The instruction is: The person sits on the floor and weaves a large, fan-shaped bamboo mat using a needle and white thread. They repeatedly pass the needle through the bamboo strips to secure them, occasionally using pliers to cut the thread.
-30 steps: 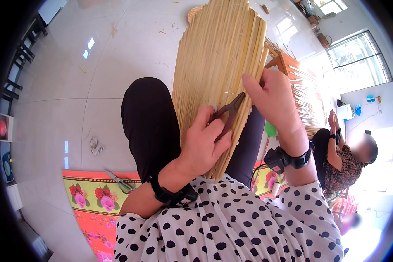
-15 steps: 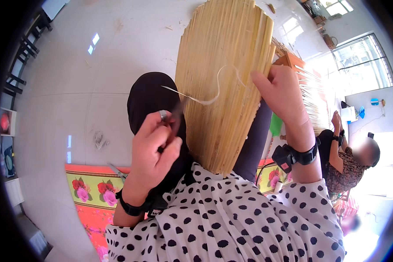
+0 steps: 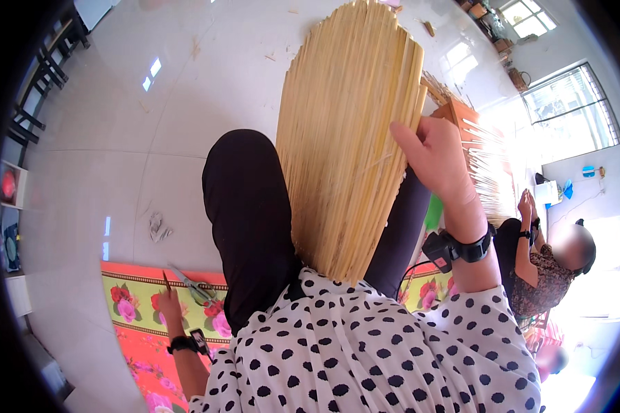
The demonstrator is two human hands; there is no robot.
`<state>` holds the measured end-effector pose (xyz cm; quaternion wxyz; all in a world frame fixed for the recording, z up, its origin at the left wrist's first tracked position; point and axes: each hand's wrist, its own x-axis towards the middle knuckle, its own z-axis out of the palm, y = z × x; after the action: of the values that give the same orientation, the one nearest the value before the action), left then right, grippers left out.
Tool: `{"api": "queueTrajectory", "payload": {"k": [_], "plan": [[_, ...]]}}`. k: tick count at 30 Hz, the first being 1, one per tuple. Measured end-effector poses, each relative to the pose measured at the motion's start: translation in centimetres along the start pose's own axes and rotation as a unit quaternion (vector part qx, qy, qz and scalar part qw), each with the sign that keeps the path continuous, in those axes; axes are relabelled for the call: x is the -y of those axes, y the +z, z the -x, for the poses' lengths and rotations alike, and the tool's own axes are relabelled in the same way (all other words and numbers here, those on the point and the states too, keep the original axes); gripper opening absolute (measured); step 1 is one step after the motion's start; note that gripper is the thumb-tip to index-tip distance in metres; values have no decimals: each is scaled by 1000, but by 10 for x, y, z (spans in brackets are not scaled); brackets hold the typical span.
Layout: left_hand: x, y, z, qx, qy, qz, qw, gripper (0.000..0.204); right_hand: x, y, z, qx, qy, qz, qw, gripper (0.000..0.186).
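Note:
A pale panel of many narrow straw-coloured strips (image 3: 334, 151) spans my lap and reaches past my knees. My right hand (image 3: 434, 155) grips its right edge, thumb on top. My left hand (image 3: 171, 306) is down at the lower left over the floral mat (image 3: 138, 351), closed on a small dark tool (image 3: 166, 281), apparently the pliers. Large scissors (image 3: 198, 290) lie on the mat just right of that hand. A faint thin strand (image 3: 379, 164) shows on the panel near my right thumb.
An orange wooden piece (image 3: 449, 113) with many loose strips stands at the right, near a seated co-worker (image 3: 541, 268). Crumpled grey material (image 3: 160, 227) lies on the tiled floor (image 3: 89, 199). Dark stools (image 3: 45, 76) line the far left. A green object (image 3: 434, 211) shows beside my right leg.
My left hand lifted the pliers off the panel, pulling a pale strand, and has swung down left to the mat. The long strand no longer shows raised. My right hand still holds the edge.

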<state>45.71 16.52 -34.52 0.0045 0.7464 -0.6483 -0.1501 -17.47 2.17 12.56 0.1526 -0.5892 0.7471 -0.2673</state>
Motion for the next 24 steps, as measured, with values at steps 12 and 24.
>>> {"api": "queueTrajectory", "payload": {"k": [12, 24], "plan": [[41, 48, 6, -5, -124, -97, 987, 54, -26, -13, 12, 71, -58, -159, 983, 40], [-495, -347, -42, -1, 484, 513, 709, 37, 1, -9, 19, 70, 19, -92, 993, 41]]}}
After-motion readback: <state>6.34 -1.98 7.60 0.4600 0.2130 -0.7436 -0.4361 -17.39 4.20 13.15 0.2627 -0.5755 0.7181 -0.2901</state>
